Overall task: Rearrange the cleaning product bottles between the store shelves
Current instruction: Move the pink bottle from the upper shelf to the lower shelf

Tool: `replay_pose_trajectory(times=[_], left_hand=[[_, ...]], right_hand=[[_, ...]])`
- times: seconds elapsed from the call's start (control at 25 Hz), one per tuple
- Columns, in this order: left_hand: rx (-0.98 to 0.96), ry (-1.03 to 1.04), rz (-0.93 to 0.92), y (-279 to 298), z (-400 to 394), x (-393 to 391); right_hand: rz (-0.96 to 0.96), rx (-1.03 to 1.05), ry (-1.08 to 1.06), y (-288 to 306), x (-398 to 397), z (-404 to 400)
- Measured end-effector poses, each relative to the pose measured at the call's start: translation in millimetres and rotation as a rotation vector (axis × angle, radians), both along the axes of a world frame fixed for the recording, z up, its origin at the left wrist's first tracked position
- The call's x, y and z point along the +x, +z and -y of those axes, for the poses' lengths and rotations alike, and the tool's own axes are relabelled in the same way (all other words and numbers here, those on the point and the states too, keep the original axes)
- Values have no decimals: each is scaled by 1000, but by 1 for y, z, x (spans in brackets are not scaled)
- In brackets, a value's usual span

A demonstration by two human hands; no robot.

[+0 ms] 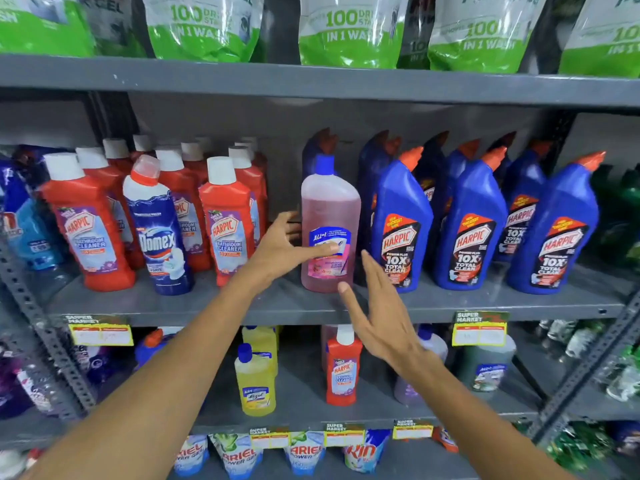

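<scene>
Two bare hands are reaching toward a pink bottle [329, 230] standing upright on the middle shelf [207, 306], between red Harpic bottles [227, 220] and blue Harpic bottles [400, 230]. The left hand [287, 245] is touching its label, fingers [325, 249] spread wide, not gripping. The right hand [377, 313] is hovering just below and in front, fingers open, holding nothing.

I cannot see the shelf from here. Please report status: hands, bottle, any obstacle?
Left hand open, thumb on pink bottle. Right hand open, beside it, not gripping. Bottle upright on middle shelf; blue bottles close on its right.
</scene>
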State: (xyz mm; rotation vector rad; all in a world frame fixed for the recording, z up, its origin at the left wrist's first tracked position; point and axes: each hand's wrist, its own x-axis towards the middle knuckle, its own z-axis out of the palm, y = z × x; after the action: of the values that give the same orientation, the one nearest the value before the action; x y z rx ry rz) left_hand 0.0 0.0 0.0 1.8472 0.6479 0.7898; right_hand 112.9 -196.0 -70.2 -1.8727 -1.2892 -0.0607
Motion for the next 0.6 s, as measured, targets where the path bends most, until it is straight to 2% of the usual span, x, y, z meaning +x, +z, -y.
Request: replay_pose_trajectory(times=[0.12, 0.24, 0.32, 0.44, 0.6], left_hand=[[-107, -35, 58, 2, -6, 23], [-116, -30, 102, -1, -12, 35], [-87, -20, 143, 1, -15, 32], [-73, -22, 180, 7, -7, 17], [-55, 8, 226, 11, 13, -8]], right_hand=[[-51, -24, -52, -13, 10, -11], [-32, -73, -73, -29, 12, -22], [63, -138, -81, -34, 19, -23], [314, -239, -98, -43, 19, -26], [375, -216, -142, -47, 16, -30]])
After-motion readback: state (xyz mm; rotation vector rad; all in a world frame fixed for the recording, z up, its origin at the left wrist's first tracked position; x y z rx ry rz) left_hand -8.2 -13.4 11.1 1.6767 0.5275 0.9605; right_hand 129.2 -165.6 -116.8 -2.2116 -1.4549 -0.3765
